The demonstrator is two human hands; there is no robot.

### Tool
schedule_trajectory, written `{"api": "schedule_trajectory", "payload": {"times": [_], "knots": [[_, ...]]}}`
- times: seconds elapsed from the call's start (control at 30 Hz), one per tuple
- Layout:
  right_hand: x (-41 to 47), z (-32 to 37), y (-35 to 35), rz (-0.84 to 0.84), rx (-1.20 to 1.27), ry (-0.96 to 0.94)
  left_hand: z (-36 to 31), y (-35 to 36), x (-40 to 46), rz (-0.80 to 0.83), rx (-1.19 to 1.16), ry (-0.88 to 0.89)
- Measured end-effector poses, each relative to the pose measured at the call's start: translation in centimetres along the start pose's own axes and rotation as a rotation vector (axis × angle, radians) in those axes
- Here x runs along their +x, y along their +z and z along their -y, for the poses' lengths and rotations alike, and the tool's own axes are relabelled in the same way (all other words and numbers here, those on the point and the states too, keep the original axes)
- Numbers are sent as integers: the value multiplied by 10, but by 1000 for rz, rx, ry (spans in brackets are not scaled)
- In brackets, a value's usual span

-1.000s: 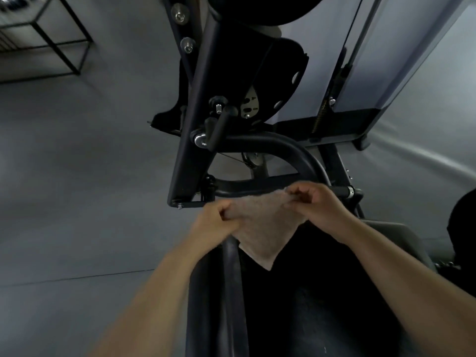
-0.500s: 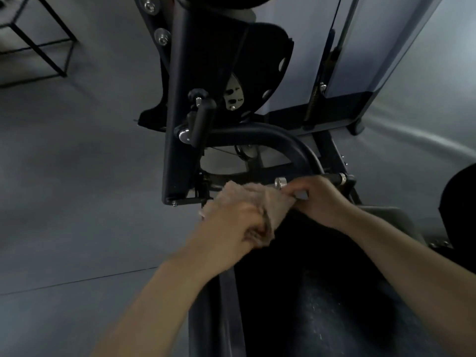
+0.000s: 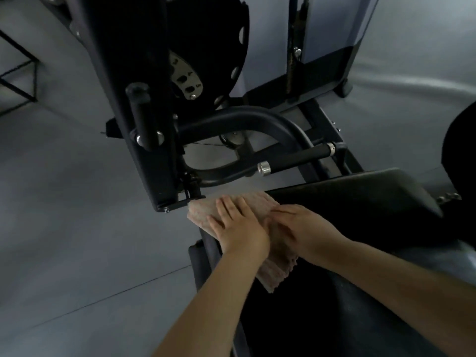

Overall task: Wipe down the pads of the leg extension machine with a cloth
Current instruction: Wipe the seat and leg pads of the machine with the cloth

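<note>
Both hands lie flat on the cloth (image 3: 257, 202). The left hand (image 3: 239, 225) and right hand (image 3: 301, 225) press it onto the black pad (image 3: 360, 199), fingers spread

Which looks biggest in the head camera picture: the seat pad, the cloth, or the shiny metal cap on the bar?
1. seat pad
2. cloth
3. metal cap

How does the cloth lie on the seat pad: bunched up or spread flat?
Spread flat: the cloth lies pressed onto the seat pad under both open palms.
</note>
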State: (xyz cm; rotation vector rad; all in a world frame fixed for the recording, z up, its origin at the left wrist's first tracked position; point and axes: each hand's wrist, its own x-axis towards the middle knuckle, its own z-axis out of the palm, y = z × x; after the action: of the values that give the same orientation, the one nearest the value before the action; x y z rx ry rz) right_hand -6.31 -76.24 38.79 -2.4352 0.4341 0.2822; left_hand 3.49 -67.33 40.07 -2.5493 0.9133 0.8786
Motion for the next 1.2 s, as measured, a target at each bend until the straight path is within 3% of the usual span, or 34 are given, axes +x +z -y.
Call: {"api": "schedule_trajectory", "payload": {"times": [0.13,0.2,0.4,0.5,0.7,0.93,1.2], "knots": [[7,-7,10,52,-138,-27,21,0,28,-150,136,56],[17,-10,9,28,-212,-78,33,-15,50,-119,133,116],[55,-8,-4,169,-273,-106,61,-59,107,668,-173,73],[76,-4,-11,320,-280,-86,68,-62,121,821,-309,-45],[96,-2,-16,482,-277,-71,62,-55,125,831,-273,-24],[88,-19,-17,445,-208,-59,37,-51,120,808,-183,98],[67,-53,-27,413,-200,-6,8,-37,125,651,-38,268]]}}
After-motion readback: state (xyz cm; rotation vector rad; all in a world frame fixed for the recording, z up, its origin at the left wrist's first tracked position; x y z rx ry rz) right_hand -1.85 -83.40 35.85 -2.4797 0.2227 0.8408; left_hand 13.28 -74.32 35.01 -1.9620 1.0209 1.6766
